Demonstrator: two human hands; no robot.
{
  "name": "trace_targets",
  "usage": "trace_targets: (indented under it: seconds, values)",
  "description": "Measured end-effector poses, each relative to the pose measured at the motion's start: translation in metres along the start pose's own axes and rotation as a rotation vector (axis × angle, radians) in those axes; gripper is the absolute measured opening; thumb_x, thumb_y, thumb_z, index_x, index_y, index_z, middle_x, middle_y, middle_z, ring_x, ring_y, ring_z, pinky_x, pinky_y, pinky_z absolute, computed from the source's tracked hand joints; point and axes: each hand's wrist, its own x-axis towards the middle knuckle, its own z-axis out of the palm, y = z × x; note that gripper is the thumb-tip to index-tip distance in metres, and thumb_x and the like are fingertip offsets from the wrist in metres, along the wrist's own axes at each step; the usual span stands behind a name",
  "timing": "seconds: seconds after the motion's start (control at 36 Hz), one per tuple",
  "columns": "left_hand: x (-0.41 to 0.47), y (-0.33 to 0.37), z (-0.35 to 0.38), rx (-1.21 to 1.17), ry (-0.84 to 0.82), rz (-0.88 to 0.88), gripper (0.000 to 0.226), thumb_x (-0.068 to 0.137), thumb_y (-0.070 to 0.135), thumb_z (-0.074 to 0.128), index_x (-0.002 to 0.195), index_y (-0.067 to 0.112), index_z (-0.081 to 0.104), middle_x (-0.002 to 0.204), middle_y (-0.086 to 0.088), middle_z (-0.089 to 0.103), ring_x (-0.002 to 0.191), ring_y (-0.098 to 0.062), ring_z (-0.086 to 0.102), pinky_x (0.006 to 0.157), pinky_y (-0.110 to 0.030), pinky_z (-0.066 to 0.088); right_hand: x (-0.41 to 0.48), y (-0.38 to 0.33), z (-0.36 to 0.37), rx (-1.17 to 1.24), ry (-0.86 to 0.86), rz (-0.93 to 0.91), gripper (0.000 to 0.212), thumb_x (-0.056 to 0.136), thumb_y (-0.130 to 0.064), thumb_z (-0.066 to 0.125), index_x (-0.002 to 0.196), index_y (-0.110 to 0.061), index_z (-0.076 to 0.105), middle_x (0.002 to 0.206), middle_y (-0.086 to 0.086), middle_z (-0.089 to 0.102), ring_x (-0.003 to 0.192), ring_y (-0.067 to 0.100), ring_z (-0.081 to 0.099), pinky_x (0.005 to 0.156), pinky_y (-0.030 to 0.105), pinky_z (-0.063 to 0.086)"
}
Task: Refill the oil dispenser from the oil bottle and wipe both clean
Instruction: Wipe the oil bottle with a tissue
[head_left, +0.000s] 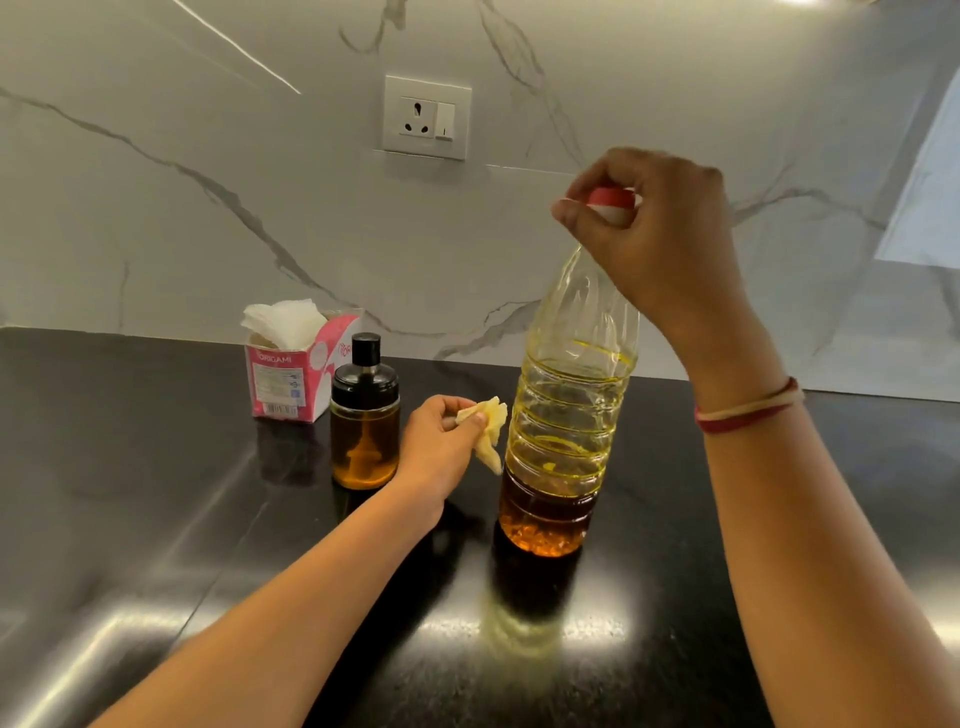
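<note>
**Steady the top, wipe the ribs**

The oil bottle (561, 415) stands upright on the counter (156, 519). The left hand (441, 441) pinches an oily tissue (488, 431) just beside its ribs: press in and follow the grooves. The right hand (649, 228) grips the red cap (613, 200): hold firm against tipping. Farther back, the dispenser (365, 415) stands capped.

The oil bottle (566, 415) is clear ribbed plastic, tinted yellow through the middle, with dark amber oil at the bottom. Its cap (613, 200) is red over white. The oil dispenser (365, 415) has a black lid and clear glass showing golden-amber oil. The crumpled tissue (488, 431) is stained pale yellow. The tissue box (291, 369) is pink and white. The counter (156, 519) is glossy black with fine speckles. The wall (208, 182) is white marble with grey veins, and the socket plate (427, 117) is white. Red and cream bands (748, 410) circle the right wrist.
</note>
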Motion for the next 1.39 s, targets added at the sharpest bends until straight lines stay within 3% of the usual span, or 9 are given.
trace_targets:
  seconds: [0.17,0.28,0.42,0.56,0.75,0.92,1.11,1.28,1.39]
  values:
    - [-0.003,0.004,-0.001,-0.127,0.075,0.008,0.038,0.095,0.002,0.06,0.121,0.028,0.05,0.097,-0.003,0.068,0.076,-0.009,0.065,0.071,-0.021,0.055,-0.001,-0.008,0.003,0.052,0.022,0.03,0.029,0.084,-0.04,0.069,0.103,-0.018,0.073,0.094,-0.004,0.071,0.086,0.008,0.065,0.082,0.022,0.052]
    - [-0.008,0.011,-0.001,-0.204,0.023,-0.007,0.024,0.096,0.001,0.057,0.115,0.012,0.066,0.105,-0.009,0.072,0.081,-0.009,0.068,0.065,-0.015,0.056,-0.001,-0.011,0.005,0.033,0.039,0.037,0.028,0.086,-0.04,0.066,0.104,-0.02,0.073,0.095,-0.003,0.072,0.086,0.009,0.066,0.081,0.025,0.053]
    - [-0.014,0.02,0.004,-0.258,-0.12,-0.061,0.017,0.095,0.008,0.062,0.106,0.014,0.073,0.079,-0.001,0.072,0.072,-0.01,0.066,0.073,-0.026,0.06,-0.002,-0.011,0.008,0.026,0.043,0.041,0.027,0.088,-0.037,0.065,0.105,-0.019,0.072,0.098,-0.003,0.073,0.087,0.007,0.066,0.082,0.022,0.052]
    - [-0.014,0.015,0.005,-0.002,-0.026,0.093,0.014,0.095,0.009,0.063,0.097,0.016,0.075,0.089,-0.005,0.076,0.078,-0.013,0.067,0.072,-0.026,0.057,-0.002,-0.011,0.008,0.026,0.05,0.05,0.026,0.088,-0.036,0.064,0.106,-0.018,0.072,0.099,-0.003,0.073,0.088,0.006,0.065,0.081,0.019,0.051]
    - [-0.013,-0.003,0.007,0.302,-0.06,0.033,0.012,0.097,0.02,0.061,0.102,0.012,0.069,0.095,-0.006,0.072,0.094,-0.022,0.067,0.088,-0.044,0.056,-0.003,-0.015,0.009,0.023,0.058,0.047,0.027,0.089,-0.037,0.063,0.106,-0.018,0.072,0.099,-0.003,0.073,0.087,0.004,0.064,0.078,0.013,0.046]
    - [-0.007,0.002,-0.002,0.613,0.054,0.222,0.008,0.097,0.02,0.058,0.098,0.014,0.063,0.093,0.002,0.064,0.081,-0.011,0.055,0.063,-0.021,0.035,-0.003,-0.017,0.01,0.018,0.053,0.042,0.028,0.09,-0.037,0.062,0.108,-0.018,0.072,0.101,-0.004,0.072,0.088,0.004,0.064,0.079,0.012,0.047]
    - [-0.008,0.012,-0.003,0.498,0.107,0.292,0.007,0.093,0.018,0.065,0.092,0.014,0.069,0.077,0.004,0.067,0.073,-0.011,0.062,0.066,-0.024,0.045,-0.006,-0.021,0.01,0.014,0.066,0.032,0.027,0.091,-0.037,0.061,0.107,-0.018,0.072,0.1,-0.004,0.072,0.089,0.007,0.065,0.082,0.02,0.051]
    - [-0.009,0.002,-0.005,0.468,0.055,0.251,0.003,0.089,0.012,0.068,0.091,0.014,0.07,0.081,-0.003,0.072,0.077,-0.018,0.069,0.079,-0.042,0.058,-0.006,-0.023,0.01,-0.005,0.073,0.017,0.026,0.09,-0.036,0.061,0.106,-0.019,0.072,0.099,-0.004,0.073,0.087,0.006,0.065,0.078,0.015,0.049]
    - [-0.012,0.003,0.004,0.33,-0.031,0.238,0.009,0.091,0.018,0.069,0.083,0.023,0.072,0.08,0.002,0.074,0.08,-0.014,0.071,0.081,-0.041,0.06,-0.005,-0.018,0.01,-0.024,0.073,0.035,0.027,0.09,-0.037,0.061,0.107,-0.019,0.072,0.099,-0.003,0.073,0.088,0.008,0.066,0.08,0.018,0.05]
